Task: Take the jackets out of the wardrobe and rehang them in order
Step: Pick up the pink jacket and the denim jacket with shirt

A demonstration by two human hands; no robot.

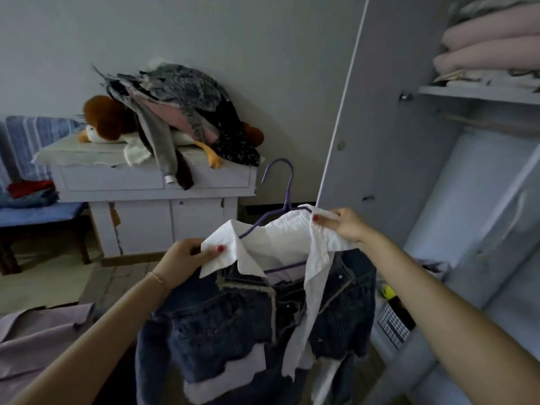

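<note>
From the head view, the left hand [187, 254] pinches one white collar flap of a dark blue denim jacket with a white shirt layer [254, 311], and the right hand [342, 225] pinches the other shoulder, settling it on a purple wire hanger [280, 206] held before the open grey wardrobe [415, 171]. Rehanging seems under way; next, the hook likely needs lifting onto the wardrobe rail [491, 124].

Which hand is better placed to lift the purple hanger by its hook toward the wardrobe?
Probably the right hand: it pinches the white collar beside the purple hanger hook, on the wardrobe side.
</note>
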